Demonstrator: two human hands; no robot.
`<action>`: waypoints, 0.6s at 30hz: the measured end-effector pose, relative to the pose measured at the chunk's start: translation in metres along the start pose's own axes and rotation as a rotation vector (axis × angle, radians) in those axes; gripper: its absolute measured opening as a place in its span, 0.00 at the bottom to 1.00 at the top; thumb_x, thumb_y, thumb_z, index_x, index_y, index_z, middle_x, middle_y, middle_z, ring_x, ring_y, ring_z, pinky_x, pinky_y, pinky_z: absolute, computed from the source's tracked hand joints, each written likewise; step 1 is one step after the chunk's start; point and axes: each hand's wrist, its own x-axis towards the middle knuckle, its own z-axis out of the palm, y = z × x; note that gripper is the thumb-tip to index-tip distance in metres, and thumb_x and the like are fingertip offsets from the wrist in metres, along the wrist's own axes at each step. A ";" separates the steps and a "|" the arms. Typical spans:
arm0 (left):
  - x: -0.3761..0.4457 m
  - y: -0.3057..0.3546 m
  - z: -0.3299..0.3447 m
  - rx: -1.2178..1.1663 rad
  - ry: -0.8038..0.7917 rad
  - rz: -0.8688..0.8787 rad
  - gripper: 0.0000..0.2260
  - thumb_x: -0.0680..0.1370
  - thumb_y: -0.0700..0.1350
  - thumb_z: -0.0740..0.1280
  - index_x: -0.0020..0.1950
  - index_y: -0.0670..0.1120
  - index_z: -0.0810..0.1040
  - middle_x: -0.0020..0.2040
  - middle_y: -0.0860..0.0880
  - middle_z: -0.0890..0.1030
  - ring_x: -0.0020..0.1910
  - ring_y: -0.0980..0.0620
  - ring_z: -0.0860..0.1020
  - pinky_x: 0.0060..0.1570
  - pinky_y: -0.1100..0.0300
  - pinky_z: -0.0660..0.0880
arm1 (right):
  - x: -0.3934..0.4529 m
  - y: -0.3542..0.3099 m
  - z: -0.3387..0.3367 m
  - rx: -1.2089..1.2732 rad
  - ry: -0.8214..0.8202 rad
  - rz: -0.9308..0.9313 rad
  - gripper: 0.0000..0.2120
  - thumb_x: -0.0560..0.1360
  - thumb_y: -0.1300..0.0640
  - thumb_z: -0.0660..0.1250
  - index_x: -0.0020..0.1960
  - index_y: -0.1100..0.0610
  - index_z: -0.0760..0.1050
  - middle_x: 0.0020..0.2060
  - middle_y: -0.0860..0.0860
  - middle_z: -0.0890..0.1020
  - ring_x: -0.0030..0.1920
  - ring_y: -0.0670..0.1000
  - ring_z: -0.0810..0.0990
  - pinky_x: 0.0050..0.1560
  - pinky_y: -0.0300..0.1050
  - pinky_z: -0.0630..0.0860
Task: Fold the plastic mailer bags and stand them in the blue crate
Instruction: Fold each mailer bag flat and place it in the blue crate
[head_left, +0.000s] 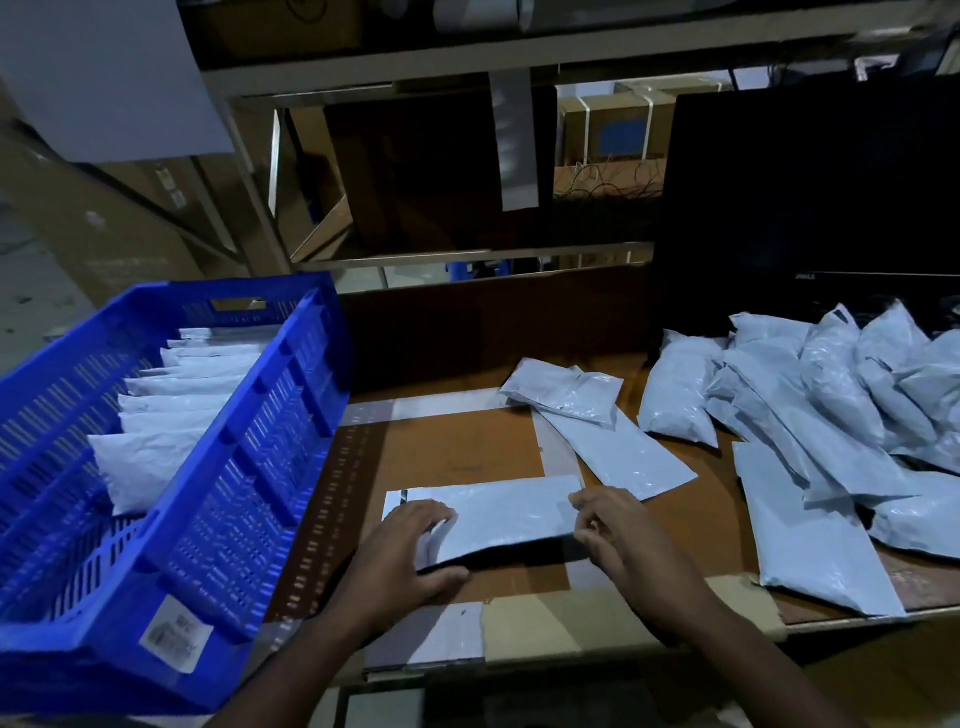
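**Both hands on one mailer at the table's near edge**

A dim storeroom: metal shelving (467, 57) with cardboard boxes (415, 166) behind, and a brown table (467, 447) patched with pale tape in front. A dark monitor (810, 197) stands at the back right.

Head view. One flat grey mailer bag (498, 512) lies across the table just ahead of the person, its near long edge lifted off the surface so a dark gap shows beneath. The left hand (405, 556) covers the bag's left end, fingers curled over the top and thumb under the raised edge, a pinching grip on the plastic. The right hand (618, 535) pinches the bag's right end between fingertips and thumb. Both forearms reach in from the bottom of the frame, wrists low, palms down.

The blue crate (171, 499) sits at the left, tilted, touching the table's left edge. Inside it about eight folded mailers (171, 395) stand in a row, leaning one against the next; the far ones blur together.

Beyond the right hand lies one more loose mailer (587, 410), partly folded. Farther right sprawls a pile of stuffed mailers (831, 395), roughly ten, overlapping too much for a firm count.
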 end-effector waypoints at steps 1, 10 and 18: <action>0.002 -0.001 -0.003 -0.024 0.060 0.007 0.22 0.71 0.53 0.78 0.62 0.64 0.75 0.62 0.68 0.75 0.64 0.67 0.73 0.62 0.65 0.72 | 0.004 -0.001 -0.002 0.052 0.038 0.013 0.06 0.81 0.51 0.65 0.48 0.40 0.72 0.58 0.34 0.76 0.56 0.36 0.74 0.53 0.38 0.76; 0.028 0.030 -0.084 -0.323 0.283 -0.147 0.11 0.73 0.37 0.77 0.48 0.52 0.85 0.46 0.55 0.86 0.46 0.56 0.84 0.41 0.64 0.80 | 0.053 -0.016 -0.024 0.277 0.278 0.037 0.02 0.83 0.47 0.58 0.51 0.41 0.68 0.44 0.42 0.80 0.45 0.42 0.80 0.43 0.49 0.82; 0.030 0.059 -0.159 -0.558 0.367 -0.085 0.10 0.79 0.49 0.69 0.47 0.43 0.85 0.39 0.45 0.86 0.37 0.51 0.84 0.36 0.57 0.79 | 0.081 -0.052 -0.026 0.653 0.283 0.058 0.05 0.80 0.54 0.67 0.56 0.48 0.78 0.48 0.47 0.83 0.49 0.45 0.83 0.45 0.42 0.82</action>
